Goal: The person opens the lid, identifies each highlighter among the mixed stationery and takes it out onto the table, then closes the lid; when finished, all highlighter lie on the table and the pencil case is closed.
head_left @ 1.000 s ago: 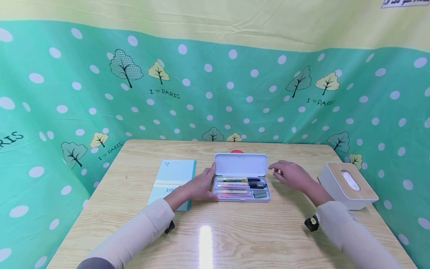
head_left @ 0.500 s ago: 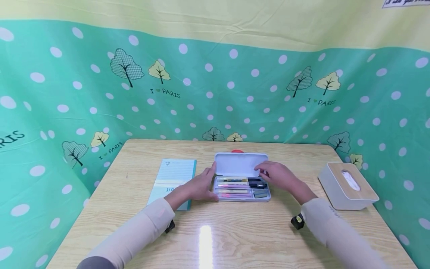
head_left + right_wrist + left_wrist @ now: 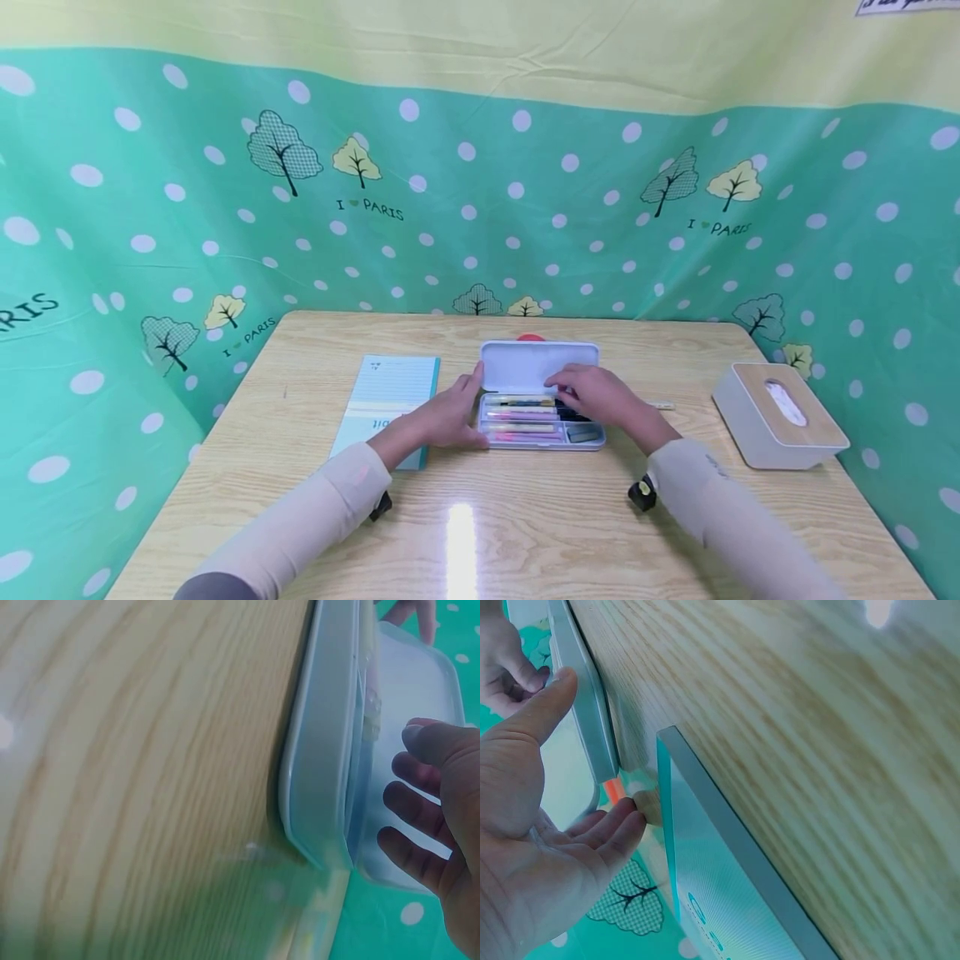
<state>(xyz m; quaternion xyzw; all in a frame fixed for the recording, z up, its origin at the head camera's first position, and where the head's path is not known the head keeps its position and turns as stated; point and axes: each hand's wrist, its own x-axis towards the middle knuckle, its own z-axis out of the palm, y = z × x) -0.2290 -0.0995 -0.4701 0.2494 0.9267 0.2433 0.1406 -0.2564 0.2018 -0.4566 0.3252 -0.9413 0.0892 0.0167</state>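
Observation:
A white pencil case (image 3: pixel 517 447) lies open on the table, its lid (image 3: pixel 517 367) tipped back. Inside are several pens and pencils (image 3: pixel 521 414) and a grey eraser (image 3: pixel 582 433). My left hand (image 3: pixel 447 414) is at the case's left end, thumb by the front corner and index finger up beside the lid; in the left wrist view its fingers (image 3: pixel 615 829) are extended. My right hand (image 3: pixel 600 394) hovers over the right part of the case. Its fingers (image 3: pixel 416 810) are loosely bent, with nothing visible between them in the right wrist view.
A light blue notebook (image 3: pixel 390 383) lies left of the case, partly under my left forearm. A thin pale stick (image 3: pixel 662 406) shows right of my right wrist. Farther right stands a white tissue box (image 3: pixel 780 417) with a wooden top. Something red (image 3: pixel 530 337) peeks out behind the lid.
My right hand has moved left, from beside the case to over its right part and lid. My left hand has stayed in place.

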